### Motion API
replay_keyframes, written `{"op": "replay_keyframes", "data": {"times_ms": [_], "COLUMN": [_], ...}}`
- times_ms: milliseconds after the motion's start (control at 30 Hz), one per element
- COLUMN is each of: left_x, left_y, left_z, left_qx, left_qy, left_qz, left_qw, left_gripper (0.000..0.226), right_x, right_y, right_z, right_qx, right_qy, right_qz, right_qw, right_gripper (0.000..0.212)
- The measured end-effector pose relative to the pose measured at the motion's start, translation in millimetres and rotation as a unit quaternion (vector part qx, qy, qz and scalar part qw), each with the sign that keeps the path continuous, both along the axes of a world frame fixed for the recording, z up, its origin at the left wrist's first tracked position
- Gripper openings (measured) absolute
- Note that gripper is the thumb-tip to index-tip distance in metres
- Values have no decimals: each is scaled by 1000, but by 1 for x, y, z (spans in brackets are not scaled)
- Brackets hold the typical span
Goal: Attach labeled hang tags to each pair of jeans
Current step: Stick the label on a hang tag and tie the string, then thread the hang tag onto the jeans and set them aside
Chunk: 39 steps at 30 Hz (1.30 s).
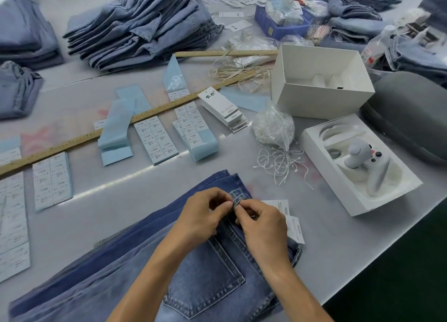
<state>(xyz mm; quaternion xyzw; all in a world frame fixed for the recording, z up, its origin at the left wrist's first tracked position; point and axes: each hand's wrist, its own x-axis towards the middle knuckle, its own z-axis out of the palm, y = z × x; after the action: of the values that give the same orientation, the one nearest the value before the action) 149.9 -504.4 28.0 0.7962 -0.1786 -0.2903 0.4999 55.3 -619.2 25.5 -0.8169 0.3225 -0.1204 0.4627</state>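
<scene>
Tabletop (242, 166): both hands (203, 212) (263, 225) pinch jeans belt loop (238, 197).

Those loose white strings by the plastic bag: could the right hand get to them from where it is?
Probably yes. The strings lie bare on the table just beyond the right hand, nothing between them, but it is pinching the belt loop now.

The jeans (198, 273) at the bottom of the frame are mid-blue, faded paler over the back pocket, with a darker blue pair beneath. The stacks of jeans (142, 24) at the upper left are a washed grey-blue. The table (135, 200) is pale grey. The sticker sheets (154, 140) are white with black print on light blue backing. The ruler (72, 142) is yellowish wood. The box (321, 79) is white; the bin (278, 26) is deep blue.
</scene>
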Motion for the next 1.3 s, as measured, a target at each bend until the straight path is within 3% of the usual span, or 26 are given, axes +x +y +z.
{"op": "replay_keyframes", "data": {"times_ms": [167,333,433,500,600,700,767,900,967,1100,1300], "left_x": [6,2,-2,-4,7,26,28,16,11,3,-8], "left_y": [8,6,7,8,16,37,48,49,48,48,41], "left_z": [0,1,2,6,21,36,41,43,44,41,45], "left_qx": [-43,-75,-105,-138,-291,-387,-402,-378,-369,-353,-244], "left_qy": [69,2,1,24,116,107,110,117,119,110,-24], "left_qz": [-11,59,67,103,212,275,285,263,261,255,201], "left_qw": [997,995,992,985,926,874,863,880,884,894,948], "left_gripper": [16,14,11,8,7,8,12,8,8,9,9], "right_x": [3,4,1,-6,-26,-45,-46,-24,-6,16,18], "right_y": [8,9,9,12,20,17,1,-28,-34,-39,-42], "right_z": [2,9,22,37,61,67,65,61,58,44,35], "right_qx": [-70,-90,-129,-204,-302,-295,-274,-254,-242,-194,-181], "right_qy": [-28,-37,3,33,-17,-147,-175,-180,-162,-32,-3], "right_qz": [-13,1,71,141,179,122,85,58,107,236,211], "right_qw": [997,995,989,968,936,936,942,949,950,952,961], "right_gripper": [5,8,12,16,29,24,20,19,22,27,9]}}
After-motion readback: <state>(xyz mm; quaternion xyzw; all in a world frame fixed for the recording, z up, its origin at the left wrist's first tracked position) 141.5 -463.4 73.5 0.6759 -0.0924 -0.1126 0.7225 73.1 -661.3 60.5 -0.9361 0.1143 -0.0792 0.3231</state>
